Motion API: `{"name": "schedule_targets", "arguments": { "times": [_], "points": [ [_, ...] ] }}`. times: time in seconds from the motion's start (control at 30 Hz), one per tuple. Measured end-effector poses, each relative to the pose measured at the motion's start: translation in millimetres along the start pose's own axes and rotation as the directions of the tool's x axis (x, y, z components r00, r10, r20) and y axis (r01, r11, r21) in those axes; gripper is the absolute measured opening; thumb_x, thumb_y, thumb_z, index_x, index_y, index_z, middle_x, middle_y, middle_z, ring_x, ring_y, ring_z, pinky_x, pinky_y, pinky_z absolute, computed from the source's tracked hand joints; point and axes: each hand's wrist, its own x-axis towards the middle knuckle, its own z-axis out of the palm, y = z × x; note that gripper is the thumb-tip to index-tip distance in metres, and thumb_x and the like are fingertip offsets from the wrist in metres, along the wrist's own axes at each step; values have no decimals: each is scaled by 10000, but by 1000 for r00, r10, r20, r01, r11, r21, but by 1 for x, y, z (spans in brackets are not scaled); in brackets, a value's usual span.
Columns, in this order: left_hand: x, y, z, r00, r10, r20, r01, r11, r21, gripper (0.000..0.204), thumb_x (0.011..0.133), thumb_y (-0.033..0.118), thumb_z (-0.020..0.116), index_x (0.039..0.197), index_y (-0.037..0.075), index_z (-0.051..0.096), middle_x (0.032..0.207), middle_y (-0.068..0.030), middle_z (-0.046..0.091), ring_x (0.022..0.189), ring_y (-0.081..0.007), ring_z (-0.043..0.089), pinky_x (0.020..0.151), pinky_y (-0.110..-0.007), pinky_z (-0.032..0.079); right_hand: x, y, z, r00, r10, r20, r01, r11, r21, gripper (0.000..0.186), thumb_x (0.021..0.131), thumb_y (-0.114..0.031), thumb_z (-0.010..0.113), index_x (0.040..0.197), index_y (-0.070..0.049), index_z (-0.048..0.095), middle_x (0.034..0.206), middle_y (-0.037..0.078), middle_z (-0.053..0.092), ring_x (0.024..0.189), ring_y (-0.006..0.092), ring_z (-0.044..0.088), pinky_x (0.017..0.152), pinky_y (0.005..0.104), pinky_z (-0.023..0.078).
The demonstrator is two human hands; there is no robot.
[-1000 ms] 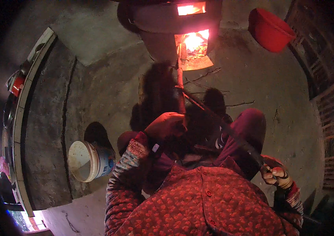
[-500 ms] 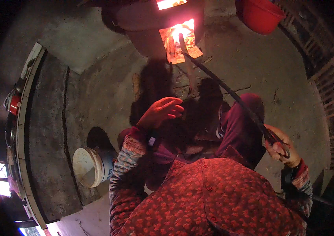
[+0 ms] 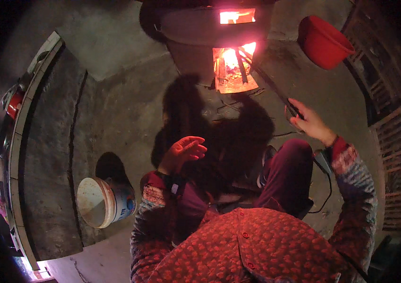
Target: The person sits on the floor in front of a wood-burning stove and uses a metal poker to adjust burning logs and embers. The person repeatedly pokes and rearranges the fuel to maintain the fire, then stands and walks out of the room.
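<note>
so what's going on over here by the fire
A seated person grips a long dark tool in the right hand, its far end at the lower opening of a lit stove. A dark stick lies among the flames there; whether the tool touches it is hard to tell. The left hand is empty, held up with loosely bent fingers. A white bucket stands to the person's left, and a red basin is right of the stove.

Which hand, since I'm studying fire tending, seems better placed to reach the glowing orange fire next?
Probably the right hand: it grips a long, dark, metal-looking tool that extends to the rectangular stove opening, while the left hand, open and apparently empty, sits farther back.
</note>
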Motion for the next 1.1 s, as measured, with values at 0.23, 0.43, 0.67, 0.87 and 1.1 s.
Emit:
{"name": "schedule_targets", "arguments": {
  "times": [0.23, 0.43, 0.67, 0.87, 1.1],
  "points": [
    [6, -2, -6, 999, 32, 32, -31, 999, -17, 376, 912, 330, 558, 1178, 65, 536, 988, -65, 643, 870, -135, 614, 759, -258, 466, 107, 8, 0, 948, -288, -137, 42, 540, -840, 610, 821, -322, 582, 1336, -69, 377, 805, 166, 632, 744, 324, 627, 646, 437, 493],
    [3, 1, -4, 999, 30, 10, -31, 997, 77, 378, 918, 327, 544, 1189, 64, 525, 1006, -78, 641, 888, -147, 609, 797, -281, 455, 148, 14, 13, 967, -102, -235, -156, 494, -855, 620, 837, -372, 552, 1342, -59, 374, 865, 167, 644, 775, 349, 624, 671, 451, 495],
    [4, -2, -4, 997, 75, 29, -77, 994, 72, 376, 920, 324, 538, 1187, 59, 520, 1001, -88, 636, 891, -144, 607, 790, -270, 458, 125, 2, 6, 955, -90, -283, -168, 623, -764, 542, 820, -435, 556, 1201, -55, 492, 908, 176, 652, 834, 346, 629, 718, 444, 496],
    [5, -1, -3, 998, 66, 17, -67, 996, 57, 357, 914, 319, 549, 1163, 63, 537, 969, -50, 642, 847, -120, 605, 745, -248, 448, 90, 8, -1, 954, -63, -293, -129, 797, -590, 488, 807, -425, 576, 1122, -52, 557, 967, 170, 651, 908, 326, 619, 774, 419, 476],
    [5, 1, -1, 996, 84, 21, -86, 990, 114, 355, 916, 324, 543, 1160, 67, 540, 975, -55, 640, 845, -123, 606, 745, -261, 452, 33, -5, 13, 966, 245, -83, -148, 786, 601, 442, 866, -487, 544, 1082, -103, 578, 653, -36, 474, 487, 47, 384, 421, 208, 283]
  ]
}}
